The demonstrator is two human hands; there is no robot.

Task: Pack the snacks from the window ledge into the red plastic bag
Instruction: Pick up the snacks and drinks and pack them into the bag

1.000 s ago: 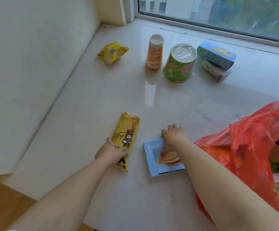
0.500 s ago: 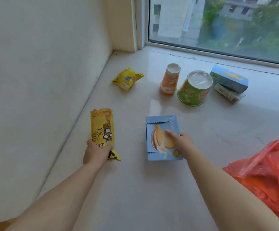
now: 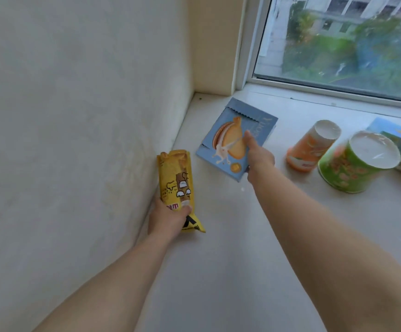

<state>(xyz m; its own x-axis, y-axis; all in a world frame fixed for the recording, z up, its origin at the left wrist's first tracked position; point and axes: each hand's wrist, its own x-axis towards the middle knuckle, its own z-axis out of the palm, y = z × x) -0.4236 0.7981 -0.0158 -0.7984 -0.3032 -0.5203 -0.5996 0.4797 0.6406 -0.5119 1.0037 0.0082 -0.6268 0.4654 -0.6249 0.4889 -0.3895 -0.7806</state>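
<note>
Over ledge [image 3: 218, 271]: left hand [image 3: 167, 219] wrapped round soft, light yellow packet [image 3: 176, 185]; right hand [image 3: 258, 155] pinching stiff, light blue box [image 3: 221, 137] by edge.

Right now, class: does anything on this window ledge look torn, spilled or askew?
The blue biscuit box in the right hand has a ragged, torn-open top flap. Nothing looks spilled. The orange cup and green tub appear tilted, possibly from the wide-angle lens.

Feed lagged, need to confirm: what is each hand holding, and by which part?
Left hand grips the yellow snack packet near its lower end. Right hand pinches the blue biscuit box at its right edge.
</note>
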